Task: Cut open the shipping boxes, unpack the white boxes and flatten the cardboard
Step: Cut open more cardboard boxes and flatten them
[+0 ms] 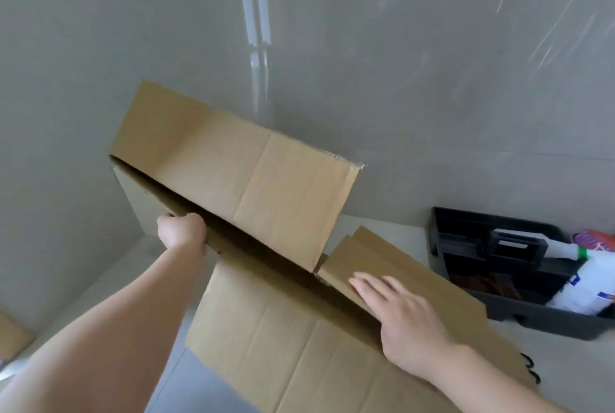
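The shipping box (233,166) is the biggest thing in view: an emptied brown carton, cut open, partly collapsed, with its far panel raised and the near panel spread out towards the person. It spans the space between both hands. No white boxes show anywhere, so the unpacking of this carton looks finished; judging by how it lies, the flattening step is in progress and the carton is not yet fully flat.

Beneath and just beyond the right hand (402,316) lies a stack of flattened cardboard (392,256), which suggests earlier cartons are already dealt with. That hand rests palm down with straight, spread fingers, pressing on the fold where the carton meets the stack.

The left hand (181,229) grips the carton's open edge, fingers curled round the cardboard, lifting that side.

To the right of the right hand, well apart from it, stands a black tool tote (442,229) holding bottles or packets; a white one carries small blue marks, too blurred to read. A strip of clear tape (356,166) clings to the raised panel's far corner, beyond the right hand.

No brand, label or print can be read on the cardboard itself. A scrap of another brown carton (13,336) shows far to the left of the left arm; whether it is opened cannot be told.
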The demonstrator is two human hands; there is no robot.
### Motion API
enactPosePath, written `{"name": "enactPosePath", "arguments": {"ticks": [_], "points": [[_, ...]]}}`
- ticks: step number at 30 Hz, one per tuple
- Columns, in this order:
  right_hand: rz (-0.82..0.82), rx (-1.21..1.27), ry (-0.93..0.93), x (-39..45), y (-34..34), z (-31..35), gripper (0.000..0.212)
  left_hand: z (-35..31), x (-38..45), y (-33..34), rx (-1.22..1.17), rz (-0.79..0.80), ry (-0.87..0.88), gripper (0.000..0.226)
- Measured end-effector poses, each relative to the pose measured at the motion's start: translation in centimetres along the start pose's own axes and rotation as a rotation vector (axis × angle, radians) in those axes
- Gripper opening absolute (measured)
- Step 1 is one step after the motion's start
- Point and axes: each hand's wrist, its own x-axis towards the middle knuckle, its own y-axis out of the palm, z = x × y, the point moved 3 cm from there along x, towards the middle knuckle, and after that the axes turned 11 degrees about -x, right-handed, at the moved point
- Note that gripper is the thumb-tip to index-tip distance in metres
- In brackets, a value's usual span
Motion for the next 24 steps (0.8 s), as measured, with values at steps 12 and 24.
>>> {"name": "enactPosePath", "arguments": {"ticks": [12,24], "points": [[0.123,-0.059,0.05,-0.8,4.1,-3.0,0.1,9.1,-5.2,-4.6,-0.317,0.12,-0.32,0.027],[0.228,0.171,0.411,2.6,3.2,-8.6,0.117,5.5,-3.8,-10.0,-0.451,0.309,-0.37,0.052]]}}
